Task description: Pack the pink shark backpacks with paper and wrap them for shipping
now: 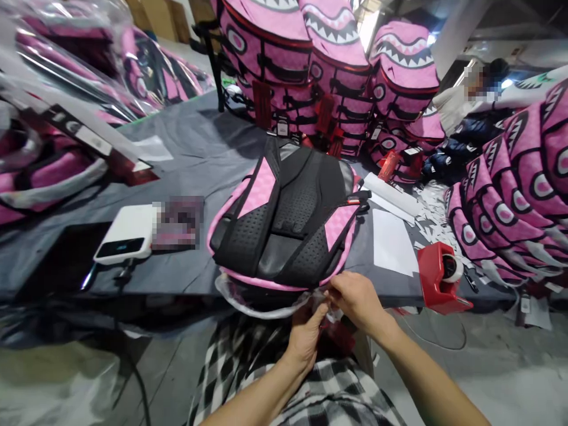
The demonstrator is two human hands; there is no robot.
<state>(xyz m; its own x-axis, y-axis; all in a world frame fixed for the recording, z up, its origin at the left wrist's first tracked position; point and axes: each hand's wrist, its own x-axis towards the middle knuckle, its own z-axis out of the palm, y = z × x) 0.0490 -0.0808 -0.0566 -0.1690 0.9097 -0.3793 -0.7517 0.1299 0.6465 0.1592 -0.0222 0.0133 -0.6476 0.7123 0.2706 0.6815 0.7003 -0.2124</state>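
A pink and black backpack (295,195) lies on the table with its padded shoulder straps facing up. Clear plastic (248,309) wraps the handle loop at its near edge. At the right end of that loop, my left hand (306,334) and my right hand (355,299) meet with their fingertips pinched together. What they grip is small and mostly hidden by the fingers. Just below them hangs a dark red tag (339,337), partly covered by my hands.
Pink backpacks with shark-teeth prints (337,53) are stacked at the back, and more (501,201) on the right. A red tape dispenser (437,278) and white paper (393,242) lie right; a white power bank (128,234) lies left. Plastic-wrapped bags (151,71) stand far left. A person (461,103) is behind.
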